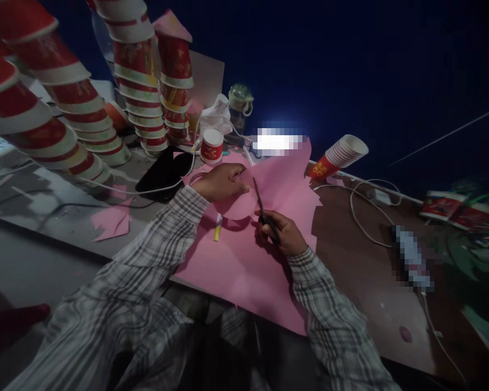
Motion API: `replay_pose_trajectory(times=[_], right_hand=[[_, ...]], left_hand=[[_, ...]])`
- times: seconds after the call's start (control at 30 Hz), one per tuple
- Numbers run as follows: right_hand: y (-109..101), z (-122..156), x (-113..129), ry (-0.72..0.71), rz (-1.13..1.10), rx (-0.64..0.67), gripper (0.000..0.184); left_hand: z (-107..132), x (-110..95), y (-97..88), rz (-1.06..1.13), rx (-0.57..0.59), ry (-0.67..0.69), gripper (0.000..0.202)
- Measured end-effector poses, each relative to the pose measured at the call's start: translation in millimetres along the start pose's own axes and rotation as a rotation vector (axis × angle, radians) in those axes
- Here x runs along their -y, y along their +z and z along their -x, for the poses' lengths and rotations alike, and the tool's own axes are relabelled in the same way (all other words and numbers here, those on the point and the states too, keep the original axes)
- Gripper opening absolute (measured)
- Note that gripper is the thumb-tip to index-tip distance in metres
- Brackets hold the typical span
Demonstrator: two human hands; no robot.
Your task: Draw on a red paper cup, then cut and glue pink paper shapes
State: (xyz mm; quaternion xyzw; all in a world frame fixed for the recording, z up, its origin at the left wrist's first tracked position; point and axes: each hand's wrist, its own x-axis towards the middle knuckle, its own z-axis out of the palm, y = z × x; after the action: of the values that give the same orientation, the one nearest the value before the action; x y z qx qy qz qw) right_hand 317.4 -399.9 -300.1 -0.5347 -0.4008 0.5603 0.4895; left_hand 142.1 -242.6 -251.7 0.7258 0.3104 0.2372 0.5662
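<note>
My right hand (pixel 287 233) grips a pair of black-handled scissors (pixel 261 198), with the blades pointing up and away from me against the pink paper. The left hand (pixel 224 182) is closed on a pink paper piece (pixel 240 206) with a rounded lower edge, just left of the blades. Whether this piece is still joined to the paper behind it, I cannot tell. Under both hands lies a large pink sheet (pixel 244 271), its near edge reaching the table's front. A small white and yellow tube (pixel 217 228) rests on the sheet below my left hand.
Tall stacks of red and white paper cups (pixel 142 98) stand at the left. Behind my hands are a single cup (pixel 211 145), a bottle (pixel 239 108) and a bright light (pixel 277 141). Tilted nested cups (pixel 340 157), a white cable (pixel 352 203) and a black tablet-like device (pixel 163 174) lie around.
</note>
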Motion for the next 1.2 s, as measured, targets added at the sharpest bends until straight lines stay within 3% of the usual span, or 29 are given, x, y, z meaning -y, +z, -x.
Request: replay_pose_trajectory(times=[0.23, 0.4, 0.63, 0.93, 1.2], right_hand=[[0.6, 1.7, -2.0, 0.023, -0.028, 0.009, 0.047], [-1.9, 1.5, -3.3, 0.048, -0.037, 0.039, 0.051], [-4.1, 2.3, -3.0, 0.053, -0.044, 0.068, 0.047], [-8.3, 4.6, -2.8, 0.089, 0.005, 0.091, 0.047], [-9.5, 5.9, -4.2, 0.115, -0.013, 0.105, 0.048]], left_hand=[[0.8, -5.6, -4.1, -0.265, 0.04, 0.05, 0.047], [3.8, -11.3, -7.2, -0.272, 0.087, -0.005, 0.055], [5.5, -9.9, -10.8, -0.304, 0.033, -0.078, 0.066], [6.2, -8.0, -11.8, -0.187, 0.067, -0.018, 0.052], [3.4, 2.4, -12.4, -0.169, 0.137, 0.001, 0.057]])
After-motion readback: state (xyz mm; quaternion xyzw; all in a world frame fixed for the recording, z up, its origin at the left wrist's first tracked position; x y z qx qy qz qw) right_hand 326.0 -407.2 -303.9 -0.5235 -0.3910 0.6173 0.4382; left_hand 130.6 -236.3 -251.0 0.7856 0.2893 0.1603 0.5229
